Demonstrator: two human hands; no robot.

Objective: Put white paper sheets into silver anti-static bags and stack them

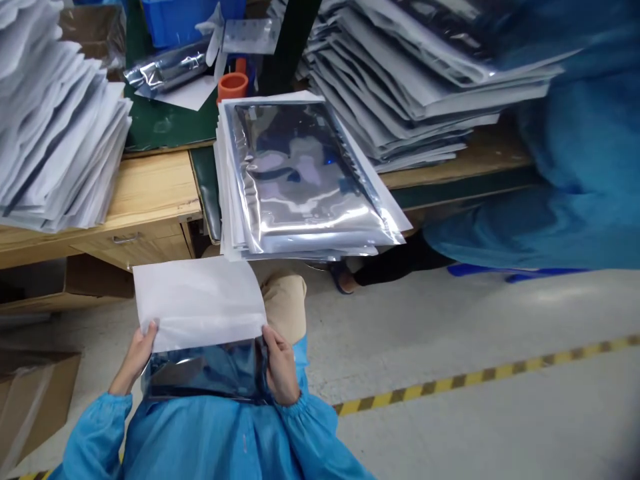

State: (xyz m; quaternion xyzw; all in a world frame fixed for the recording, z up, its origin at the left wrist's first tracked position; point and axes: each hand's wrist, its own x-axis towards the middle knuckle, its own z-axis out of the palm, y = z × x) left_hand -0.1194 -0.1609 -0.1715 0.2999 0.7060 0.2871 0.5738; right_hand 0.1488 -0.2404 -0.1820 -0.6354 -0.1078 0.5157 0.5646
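Observation:
My left hand (137,353) pinches the left edge of a white sheet (200,303) above my lap. At the sheet's lower right corner, my right hand (281,363) grips it between thumb and fingers. Below the white sheet, a dark, shiny film panel (205,373) spans between both hands and rests near my blue smock. Just beyond them, a stack of white sheets topped by a glossy silver film bag (305,180) juts over the table's front edge.
Tall paper stacks stand at the left (55,133) and right (400,87). An orange cup (233,87) and a blue bin (185,20) are behind. A person in blue (575,153) is at the right. Cardboard boxes (43,400) lie lower left.

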